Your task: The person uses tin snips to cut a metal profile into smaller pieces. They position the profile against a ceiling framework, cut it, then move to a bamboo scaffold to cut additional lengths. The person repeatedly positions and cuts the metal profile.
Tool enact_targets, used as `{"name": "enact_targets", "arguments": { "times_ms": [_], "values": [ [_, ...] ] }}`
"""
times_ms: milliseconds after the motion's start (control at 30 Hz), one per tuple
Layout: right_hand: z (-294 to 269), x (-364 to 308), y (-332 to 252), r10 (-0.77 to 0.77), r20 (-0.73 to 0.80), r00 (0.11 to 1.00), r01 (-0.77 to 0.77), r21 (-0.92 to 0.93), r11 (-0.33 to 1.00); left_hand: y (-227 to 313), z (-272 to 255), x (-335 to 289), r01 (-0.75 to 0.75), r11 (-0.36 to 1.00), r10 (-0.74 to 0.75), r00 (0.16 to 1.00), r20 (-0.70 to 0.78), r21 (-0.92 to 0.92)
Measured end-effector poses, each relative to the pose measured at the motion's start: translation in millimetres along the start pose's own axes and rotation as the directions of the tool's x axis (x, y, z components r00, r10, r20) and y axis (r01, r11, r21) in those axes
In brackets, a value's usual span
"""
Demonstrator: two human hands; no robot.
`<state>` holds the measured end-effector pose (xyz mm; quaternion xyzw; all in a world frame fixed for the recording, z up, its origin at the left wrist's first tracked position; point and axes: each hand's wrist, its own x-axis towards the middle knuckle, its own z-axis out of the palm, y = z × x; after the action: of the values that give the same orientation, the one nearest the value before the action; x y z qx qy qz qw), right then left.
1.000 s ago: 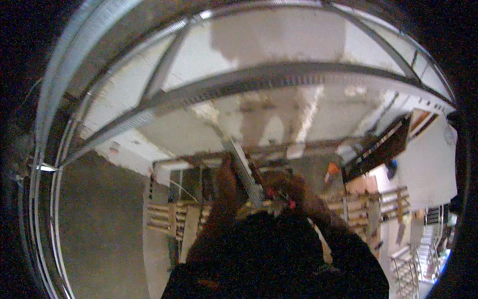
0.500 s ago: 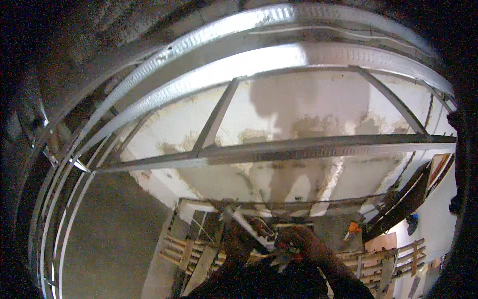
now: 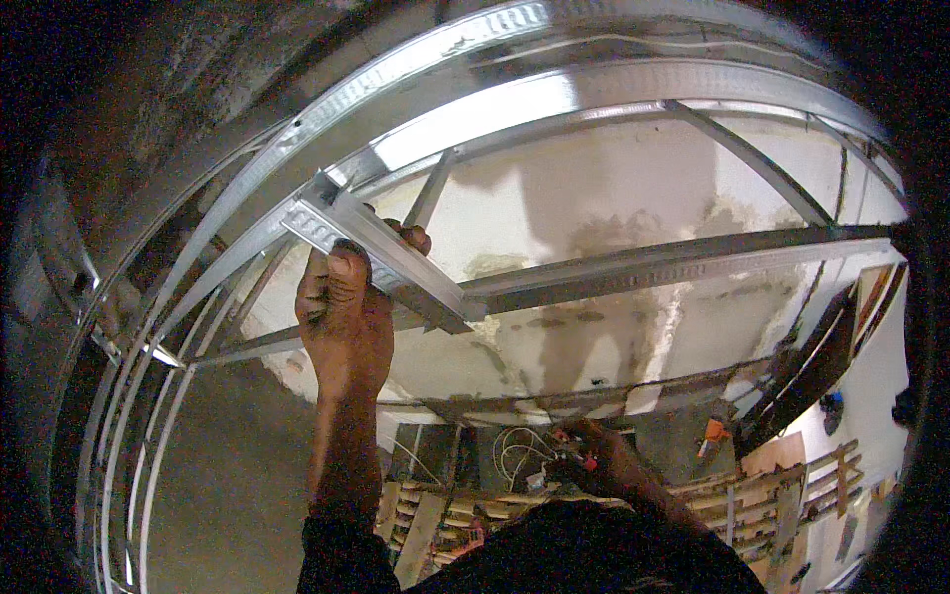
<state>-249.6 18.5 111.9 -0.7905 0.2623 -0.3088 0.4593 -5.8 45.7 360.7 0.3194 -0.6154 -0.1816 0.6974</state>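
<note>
Left hand [image 3: 346,297]: raised, gripping short metal channel [image 3: 416,274] | Right hand [image 3: 612,457]: low, holding red-and-metal tool [image 3: 590,462]

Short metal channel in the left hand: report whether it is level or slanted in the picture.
Slanted: the short metal channel runs from upper left down to lower right, gripped by the left hand.

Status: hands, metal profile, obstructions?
Left hand gripping short metal profile, raised. Right hand low, holding red-marked tool. Profile overlaps frame rail in view; contact unclear.
</note>
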Motion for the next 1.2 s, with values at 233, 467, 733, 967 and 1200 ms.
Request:
{"name": "enact_targets", "arguments": {
  "times_ms": [233, 467, 733, 967, 1200],
  "values": [
    [12, -6, 18, 0.012, -0.066, 0.998, 0.008, 0.297, 0.955, -28, 9, 1, -0.041, 0.995, 0.037, 0.998, -0.053, -0.086],
    [10, 0, 17, -0.094, -0.072, 0.993, 0.099, 0.071, 0.993, -28, 11, 5, -0.024, 0.999, 0.024, 1.0, -0.008, 0.027],
    [25, 11, 13, 0.008, 0.025, 1.0, -0.006, -0.1, 0.995, -23, 29, 13, 0.003, 0.97, -0.014, 0.999, 0.046, 0.241],
    [30, 17, 21, -0.124, 0.005, 0.992, 0.123, 0.094, 0.988, -29, 23, 19, 0.016, 0.971, -0.023, 0.999, 0.023, 0.239],
    [23, 15, 23, -0.16, 0.048, 0.986, 0.156, 0.073, 0.985, -35, 22, 17, -0.009, 0.982, 0.004, 1.0, 0.029, 0.189]
  ]
}}
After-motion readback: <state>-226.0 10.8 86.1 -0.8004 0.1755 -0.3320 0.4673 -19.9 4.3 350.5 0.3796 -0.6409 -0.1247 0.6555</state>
